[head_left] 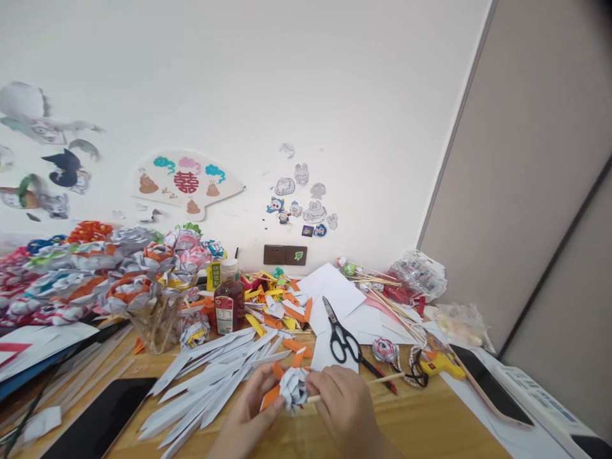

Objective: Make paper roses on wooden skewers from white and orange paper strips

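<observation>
Low in the middle of the view, my left hand [253, 408] pinches the side of a white and orange paper flower [292, 387]. Orange folded strips [270, 398] stick out from it by my thumb and fingers. My right hand [344, 401] is closed around the thin wooden stick [388, 378] that bears the flower; the stick's other end shows to the right of the hand. Folded white paper strips [205, 389] lie fanned out left of my hands. Beyond my right hand are black-handled scissors [338, 331] and a small pink and white paper flower [385, 350].
Finished paper flowers [127, 293] crowd the left back, near a jar of dark red contents [229, 305]. Orange and yellow folded strips [272, 296] are heaped behind. A yellow glue gun [444, 365] lies at right, beside a phone [490, 384]. Another phone [102, 417] lies at front left.
</observation>
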{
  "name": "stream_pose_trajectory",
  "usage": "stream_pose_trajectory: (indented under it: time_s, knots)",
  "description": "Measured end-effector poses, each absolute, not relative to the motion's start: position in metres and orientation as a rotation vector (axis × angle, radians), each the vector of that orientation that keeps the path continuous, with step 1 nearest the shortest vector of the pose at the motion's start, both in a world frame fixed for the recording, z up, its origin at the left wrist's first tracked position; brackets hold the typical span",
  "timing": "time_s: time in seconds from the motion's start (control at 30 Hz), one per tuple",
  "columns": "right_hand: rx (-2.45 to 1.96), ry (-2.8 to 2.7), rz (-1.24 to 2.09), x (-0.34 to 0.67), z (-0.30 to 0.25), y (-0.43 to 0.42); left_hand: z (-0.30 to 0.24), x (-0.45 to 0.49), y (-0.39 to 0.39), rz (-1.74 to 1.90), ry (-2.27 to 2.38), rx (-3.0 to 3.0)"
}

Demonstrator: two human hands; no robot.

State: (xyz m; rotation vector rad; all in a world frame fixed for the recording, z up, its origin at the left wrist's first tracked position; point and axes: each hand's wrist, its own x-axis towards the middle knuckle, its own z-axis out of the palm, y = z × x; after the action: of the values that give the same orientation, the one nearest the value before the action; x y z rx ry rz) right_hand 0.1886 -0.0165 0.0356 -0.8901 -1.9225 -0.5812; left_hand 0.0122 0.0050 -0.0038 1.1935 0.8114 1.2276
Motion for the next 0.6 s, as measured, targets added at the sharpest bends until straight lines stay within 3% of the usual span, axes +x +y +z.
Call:
stream_pose_trajectory:
  time_s: [0.6]
  knots:
    - [-0.851, -1.898, -0.674, 0.1873, 0.036, -0.0141, -0.0081, 0.0129, 0.0057, 1.248, 0.775, 1.252]
